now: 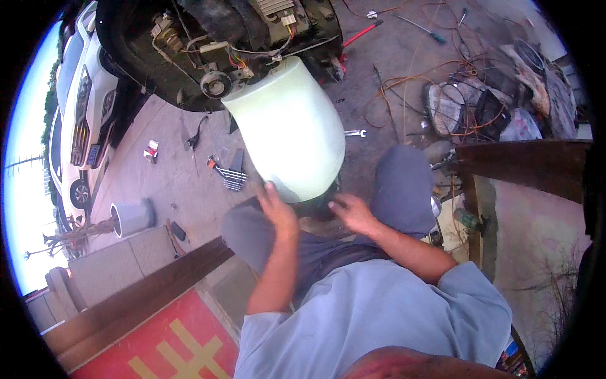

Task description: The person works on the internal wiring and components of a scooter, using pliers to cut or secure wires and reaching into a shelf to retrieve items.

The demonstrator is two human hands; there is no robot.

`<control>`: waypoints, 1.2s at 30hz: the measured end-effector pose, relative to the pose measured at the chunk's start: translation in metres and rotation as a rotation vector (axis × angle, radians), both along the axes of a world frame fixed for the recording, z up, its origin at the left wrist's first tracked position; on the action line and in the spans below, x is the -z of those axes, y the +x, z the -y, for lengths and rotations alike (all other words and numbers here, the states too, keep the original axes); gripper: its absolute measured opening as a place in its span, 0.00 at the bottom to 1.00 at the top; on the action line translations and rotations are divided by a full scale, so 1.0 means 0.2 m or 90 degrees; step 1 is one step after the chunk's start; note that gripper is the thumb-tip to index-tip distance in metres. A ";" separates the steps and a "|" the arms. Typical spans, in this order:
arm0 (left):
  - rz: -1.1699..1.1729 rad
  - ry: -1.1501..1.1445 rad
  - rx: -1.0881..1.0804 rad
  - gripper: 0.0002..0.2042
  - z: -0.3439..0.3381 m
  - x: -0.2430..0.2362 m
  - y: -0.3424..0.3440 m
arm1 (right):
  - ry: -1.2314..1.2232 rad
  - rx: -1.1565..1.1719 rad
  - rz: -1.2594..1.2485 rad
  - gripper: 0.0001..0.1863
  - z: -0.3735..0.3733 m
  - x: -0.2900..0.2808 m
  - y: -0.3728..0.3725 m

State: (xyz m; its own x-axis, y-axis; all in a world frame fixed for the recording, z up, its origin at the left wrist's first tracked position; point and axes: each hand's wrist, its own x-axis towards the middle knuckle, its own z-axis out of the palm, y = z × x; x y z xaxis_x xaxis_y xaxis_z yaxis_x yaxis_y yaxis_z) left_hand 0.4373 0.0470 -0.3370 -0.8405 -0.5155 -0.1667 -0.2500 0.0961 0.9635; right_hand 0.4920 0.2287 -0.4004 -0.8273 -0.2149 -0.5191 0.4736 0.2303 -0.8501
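A smooth, pale white curved panel (pixel 297 139), like a scooter's fender or fairing, stands before my knees. Its upper end meets a dark vehicle body (pixel 183 69) with exposed wires and a round horn-like part (pixel 216 84). My left hand (pixel 276 207) is at the panel's lower left edge, fingers stretched out; whether it presses on the panel I cannot tell. Just off the lower right edge is my right hand (pixel 353 213), its fingers loosely bent and apart, with nothing visible in them. The panel's underside is hidden.
A set of wrenches (pixel 232 179) lies left of the panel, a single wrench (pixel 355 133) right of it. Orange cable (pixel 404 79) trails toward a junk pile (pixel 480 104). A screwdriver (pixel 435 36) lies farther off. Left are a white planter (pixel 132 216) and parked car (pixel 85 101).
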 end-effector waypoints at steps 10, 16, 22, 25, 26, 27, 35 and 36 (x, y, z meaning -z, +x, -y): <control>0.011 0.076 -0.048 0.33 0.47 0.23 -0.42 | 0.124 0.188 -0.313 0.17 -0.42 -0.06 0.00; 0.002 0.046 -0.074 0.31 0.44 0.20 -0.47 | 0.250 0.513 -0.152 0.12 -1.07 0.51 0.33; -0.019 0.083 0.018 0.30 0.46 0.19 -0.46 | 0.314 0.368 0.173 0.12 -0.99 0.98 1.14; -0.013 0.089 0.006 0.31 0.47 0.21 -0.46 | 0.174 0.320 0.216 0.08 -0.88 1.06 1.38; -0.018 0.084 0.008 0.31 0.46 0.22 -0.45 | 0.282 0.230 0.149 0.08 -0.86 1.08 1.41; -0.027 0.078 0.011 0.31 0.46 0.23 -0.44 | 0.352 0.140 0.076 0.07 -0.85 1.10 1.43; -0.012 0.057 0.005 0.31 0.48 0.25 -0.45 | 0.269 0.234 0.146 0.07 -0.89 1.19 1.43; -0.013 0.098 0.024 0.31 0.50 0.24 -0.46 | 0.286 0.217 0.107 0.07 -0.89 1.19 1.43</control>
State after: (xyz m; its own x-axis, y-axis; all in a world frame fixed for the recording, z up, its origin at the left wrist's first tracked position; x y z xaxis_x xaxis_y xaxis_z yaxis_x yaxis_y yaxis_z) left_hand 0.3452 -0.0522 -0.3856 -0.8630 -0.4532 -0.2233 -0.2287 -0.0437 0.9725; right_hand 0.7783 0.4068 -0.6382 -0.7092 0.3207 -0.6279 0.7043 0.3615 -0.6109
